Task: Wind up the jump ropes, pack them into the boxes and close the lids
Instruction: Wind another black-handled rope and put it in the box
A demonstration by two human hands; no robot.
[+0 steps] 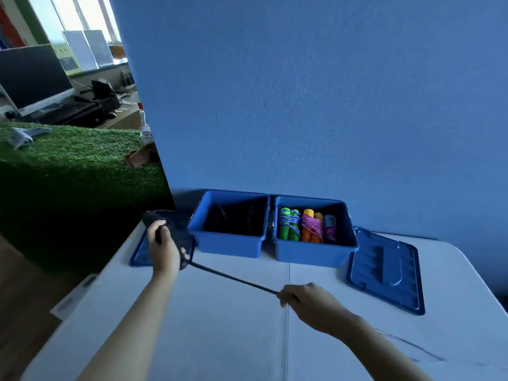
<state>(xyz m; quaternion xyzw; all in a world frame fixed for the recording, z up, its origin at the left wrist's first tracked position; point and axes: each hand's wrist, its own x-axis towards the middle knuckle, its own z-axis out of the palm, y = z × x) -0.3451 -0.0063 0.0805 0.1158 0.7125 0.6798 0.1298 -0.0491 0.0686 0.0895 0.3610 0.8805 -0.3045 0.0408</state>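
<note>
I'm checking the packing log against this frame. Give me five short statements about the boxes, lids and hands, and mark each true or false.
1. The right box holds wound jump ropes. True.
2. Both lids are closed. False: the right lid lies open on the table, and the left lid lies beside the left box.
3. The left hand holds a dark rope bundle. True.
4. The right hand is empty. False: it pinches the dark rope.
5. That rope hangs slack. False: it runs taut between the hands.
</note>
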